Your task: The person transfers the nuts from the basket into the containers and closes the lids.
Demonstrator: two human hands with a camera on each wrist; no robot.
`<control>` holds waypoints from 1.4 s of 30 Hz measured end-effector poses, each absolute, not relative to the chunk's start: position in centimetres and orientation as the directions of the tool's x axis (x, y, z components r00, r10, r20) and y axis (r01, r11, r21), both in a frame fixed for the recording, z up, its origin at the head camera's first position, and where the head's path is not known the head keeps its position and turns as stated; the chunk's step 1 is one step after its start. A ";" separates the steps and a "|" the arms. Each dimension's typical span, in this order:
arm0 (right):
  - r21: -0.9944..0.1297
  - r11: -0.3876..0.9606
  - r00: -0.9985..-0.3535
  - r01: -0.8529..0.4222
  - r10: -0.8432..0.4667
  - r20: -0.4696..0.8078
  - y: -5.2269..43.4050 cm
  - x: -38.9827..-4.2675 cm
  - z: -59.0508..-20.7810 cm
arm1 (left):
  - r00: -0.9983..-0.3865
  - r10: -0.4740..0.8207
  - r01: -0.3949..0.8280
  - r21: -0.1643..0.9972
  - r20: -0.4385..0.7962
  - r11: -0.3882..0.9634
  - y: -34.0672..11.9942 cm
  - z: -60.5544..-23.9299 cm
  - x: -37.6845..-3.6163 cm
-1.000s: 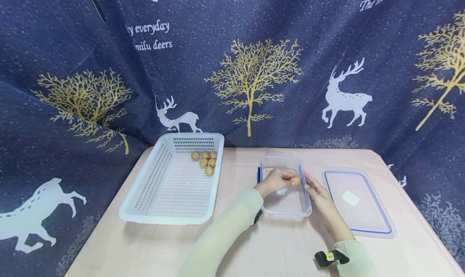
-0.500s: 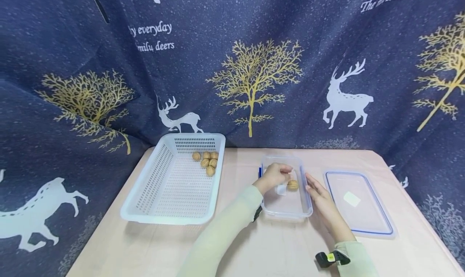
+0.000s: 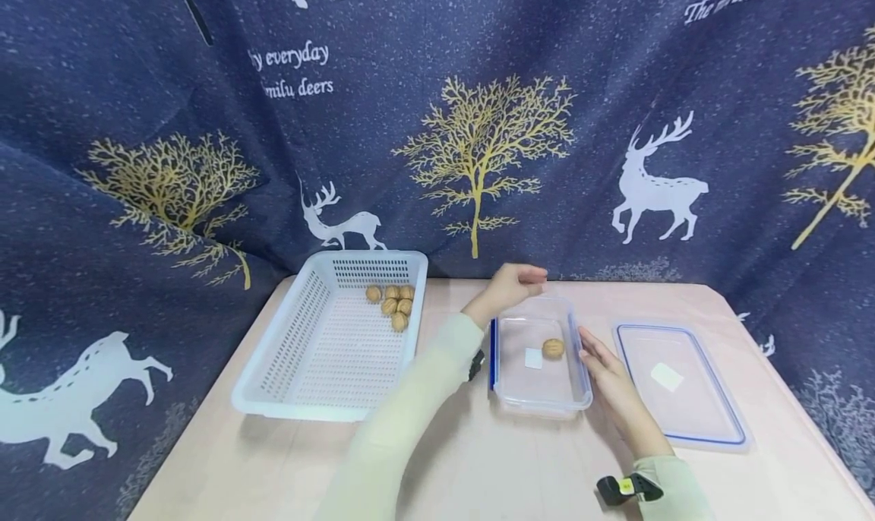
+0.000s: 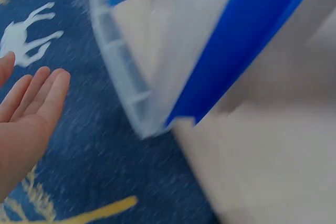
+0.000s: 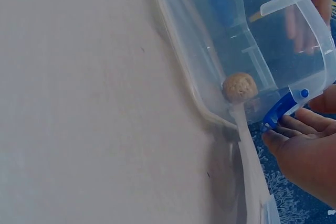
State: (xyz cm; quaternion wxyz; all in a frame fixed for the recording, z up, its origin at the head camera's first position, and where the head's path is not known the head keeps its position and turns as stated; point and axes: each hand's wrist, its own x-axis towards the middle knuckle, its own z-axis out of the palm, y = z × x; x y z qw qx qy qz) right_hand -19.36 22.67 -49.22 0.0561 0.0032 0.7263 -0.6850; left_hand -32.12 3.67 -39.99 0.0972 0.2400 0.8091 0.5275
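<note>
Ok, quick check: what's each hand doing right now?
Left hand: open, empty, raised behind the clear container.
Right hand: open, fingers against the container's right wall.

This looks like a makeshift recording corner in a home rather than a kitchen or workshop. A dark blue curtain, printed with white deer, gold trees and a few words, hangs close behind the counter and wraps round both its sides, hiding the room. The counter is plain and pale pink. On it, in front of the curtain, stand only household plastics: a white basket with walnuts, a clear box and its lid.
</note>
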 end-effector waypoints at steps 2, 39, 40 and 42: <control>-0.995 0.060 -0.994 0.083 -0.072 -0.087 22.7 -19.3 -49.2 | -0.868 0.488 0.274 0.911 0.096 0.308 3.0 -38.9 -32.7; -0.996 0.063 -0.994 0.062 -0.082 -0.067 22.7 -19.6 -49.5 | -0.995 0.038 0.098 0.983 0.093 0.153 -18.0 -37.7 -37.2; -0.996 0.060 -0.994 0.064 -0.080 -0.068 22.7 -19.7 -49.6 | -0.996 0.026 0.091 0.985 0.088 0.149 -18.3 -38.1 -37.2; -0.997 0.053 -0.995 0.064 -0.076 -0.068 22.8 -19.6 -49.7 | -0.997 -0.001 0.071 0.986 0.072 0.150 -18.9 -38.9 -37.2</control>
